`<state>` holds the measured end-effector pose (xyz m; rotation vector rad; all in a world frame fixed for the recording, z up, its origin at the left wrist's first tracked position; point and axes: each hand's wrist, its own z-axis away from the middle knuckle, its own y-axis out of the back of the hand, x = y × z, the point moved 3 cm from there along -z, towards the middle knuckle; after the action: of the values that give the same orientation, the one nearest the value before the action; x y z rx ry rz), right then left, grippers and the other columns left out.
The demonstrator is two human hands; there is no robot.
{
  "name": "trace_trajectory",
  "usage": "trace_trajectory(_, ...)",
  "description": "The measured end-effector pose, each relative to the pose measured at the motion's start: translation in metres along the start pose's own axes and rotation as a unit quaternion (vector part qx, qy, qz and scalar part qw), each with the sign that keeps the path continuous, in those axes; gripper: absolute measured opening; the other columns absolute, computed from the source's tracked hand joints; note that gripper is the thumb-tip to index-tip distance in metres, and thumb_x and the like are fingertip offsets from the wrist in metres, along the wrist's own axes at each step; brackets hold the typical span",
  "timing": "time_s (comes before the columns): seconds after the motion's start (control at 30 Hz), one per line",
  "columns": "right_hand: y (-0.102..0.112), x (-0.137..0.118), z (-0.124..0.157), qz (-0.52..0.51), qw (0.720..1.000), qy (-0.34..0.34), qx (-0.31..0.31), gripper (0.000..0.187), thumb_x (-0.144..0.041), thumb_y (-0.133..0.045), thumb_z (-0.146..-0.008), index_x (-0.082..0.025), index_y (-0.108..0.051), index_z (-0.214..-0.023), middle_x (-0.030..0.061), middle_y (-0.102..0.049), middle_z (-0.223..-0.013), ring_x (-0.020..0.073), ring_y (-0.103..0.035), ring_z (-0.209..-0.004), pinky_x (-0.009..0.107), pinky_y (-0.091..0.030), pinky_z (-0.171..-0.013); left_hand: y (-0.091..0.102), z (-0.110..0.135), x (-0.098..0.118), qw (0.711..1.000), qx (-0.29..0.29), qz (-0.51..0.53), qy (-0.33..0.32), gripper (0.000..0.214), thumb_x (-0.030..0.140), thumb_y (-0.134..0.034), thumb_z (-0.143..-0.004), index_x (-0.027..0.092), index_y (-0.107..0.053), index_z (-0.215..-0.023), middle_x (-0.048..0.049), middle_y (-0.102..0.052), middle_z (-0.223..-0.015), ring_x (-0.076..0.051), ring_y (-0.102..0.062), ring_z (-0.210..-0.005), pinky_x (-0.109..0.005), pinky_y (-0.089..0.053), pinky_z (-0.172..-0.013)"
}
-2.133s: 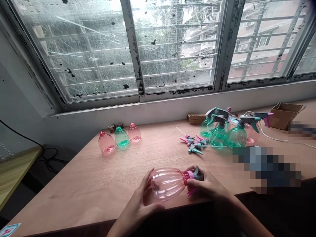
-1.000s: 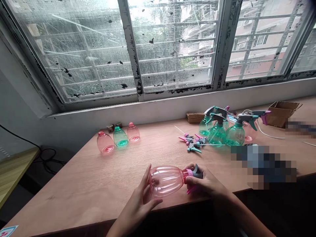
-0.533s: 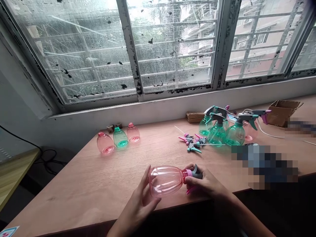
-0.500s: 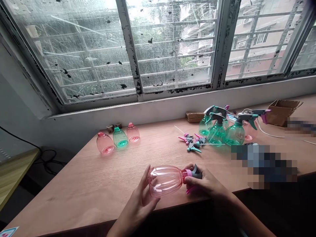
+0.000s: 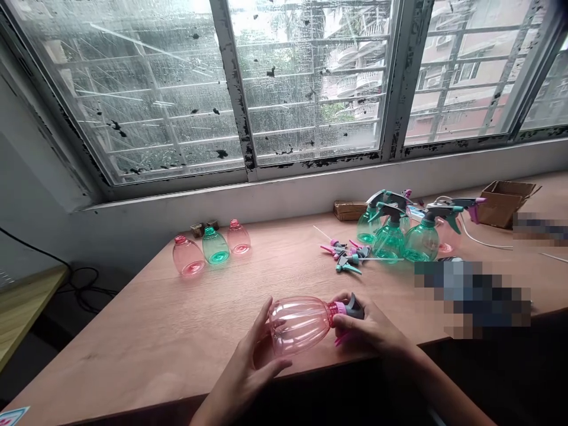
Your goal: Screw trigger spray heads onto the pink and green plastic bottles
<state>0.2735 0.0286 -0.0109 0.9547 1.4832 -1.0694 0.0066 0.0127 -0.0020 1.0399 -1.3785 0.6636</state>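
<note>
My right hand (image 5: 370, 326): wrapped round sprayer (image 5: 354, 309); left hand (image 5: 249, 362): wide, at bottle (image 5: 302, 325)'s left end. Apparent step: tightening; next needs: twist.

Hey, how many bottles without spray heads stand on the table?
3, at the back left: left pink bottle, middle green bottle, right pink bottle. More could hide behind the spray bottles.

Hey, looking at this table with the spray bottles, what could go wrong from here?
The pink spray bottle could slip: the left grip looks only loosely cupped about its base, so the right grip at the neck probably bears most of the weight. If dropped, it might roll off the table, being held near the front edge. A bump to the loose teal spray head could push its tube into the green spray bottles.
</note>
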Motion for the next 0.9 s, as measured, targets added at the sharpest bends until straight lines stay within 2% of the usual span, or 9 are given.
trace_trajectory(0.17, 0.001, 0.003, -0.001, 0.009, 1.000, 0.005, -0.007, 0.041, -0.045, -0.081, -0.080, -0.016, -0.061, -0.100, 0.0017, -0.071, -0.074, 0.0197, -0.068, -0.068, 0.033, -0.058, -0.065, -0.003, 0.001, 0.002, 0.999, -0.024, 0.030, -0.003, 0.101, 0.032, -0.075, -0.086, 0.041, -0.005, -0.157, -0.0030, -0.027, -0.165, -0.029, -0.031, -0.149, -0.047, -0.025, -0.123)
trace_trajectory(0.27, 0.002, 0.005, -0.002, 0.014, 1.000, 0.003, -0.009, 0.041, -0.045, -0.081, -0.079, -0.016, -0.061, -0.100, 0.0016, -0.071, -0.073, 0.0191, -0.068, -0.066, 0.032, -0.058, -0.063, 0.000, 0.001, 0.002, 1.000, -0.009, -0.002, 0.005, 0.090, 0.036, -0.071, -0.089, 0.037, -0.013, -0.158, -0.0030, -0.025, -0.166, -0.030, -0.025, -0.151, -0.048, -0.021, -0.124)
trace_trajectory(0.37, 0.002, 0.003, -0.001, 0.019, 1.000, 0.002, -0.002, 0.041, -0.046, -0.081, -0.079, -0.017, -0.060, -0.099, 0.0013, -0.071, -0.073, 0.0193, -0.069, -0.066, 0.031, -0.057, -0.063, 0.004, 0.001, 0.002, 0.998, 0.012, -0.060, 0.013, 0.083, 0.037, -0.070, -0.089, 0.034, -0.023, -0.157, -0.0047, -0.030, -0.164, -0.033, -0.028, -0.150, -0.050, -0.021, -0.124)
trace_trajectory(0.57, 0.000, -0.001, 0.001, 0.018, 1.000, -0.003, -0.005, 0.043, -0.046, -0.081, -0.079, -0.016, -0.060, -0.100, 0.0012, -0.071, -0.073, 0.0191, -0.068, -0.067, 0.031, -0.056, -0.065, 0.003, -0.001, 0.003, 0.999, -0.002, -0.047, -0.010, 0.086, 0.033, -0.069, -0.091, 0.041, -0.014, -0.157, -0.0053, -0.033, -0.163, -0.031, -0.044, -0.141, -0.049, -0.030, -0.121)
trace_trajectory(0.73, 0.001, 0.000, 0.000, 0.014, 1.000, -0.004, 0.003, 0.043, -0.046, -0.083, -0.077, -0.016, -0.061, -0.100, 0.0018, -0.071, -0.075, 0.0194, -0.068, -0.068, 0.031, -0.055, -0.065, 0.003, 0.001, 0.002, 0.999, -0.001, -0.046, 0.007, 0.096, 0.034, -0.073, -0.087, 0.038, -0.007, -0.158, -0.0060, -0.032, -0.163, -0.033, -0.034, -0.147, -0.052, -0.023, -0.123)
trace_trajectory(0.83, 0.001, 0.001, 0.000, 0.012, 1.000, -0.010, 0.003, 0.045, -0.047, -0.083, -0.076, -0.017, -0.061, -0.101, 0.0020, -0.072, -0.075, 0.0206, -0.069, -0.069, 0.032, -0.056, -0.066, 0.006, 0.002, 0.002, 0.998, 0.017, -0.058, 0.028, 0.087, 0.040, -0.069, -0.089, 0.031, -0.017, -0.158, -0.0072, -0.030, -0.164, -0.033, -0.026, -0.150, -0.051, -0.019, -0.124)
trace_trajectory(0.9, 0.001, 0.001, 0.001, 0.012, 1.000, -0.011, 0.003, 0.045, -0.047, -0.083, -0.076, -0.017, -0.061, -0.101, 0.0018, -0.071, -0.075, 0.0208, -0.069, -0.069, 0.032, -0.056, -0.066, 0.007, 0.002, 0.002, 0.997, 0.019, -0.073, 0.034, 0.084, 0.041, -0.070, -0.089, 0.030, -0.023, -0.157, -0.0077, -0.034, -0.162, -0.033, -0.026, -0.150, -0.050, -0.018, -0.124)
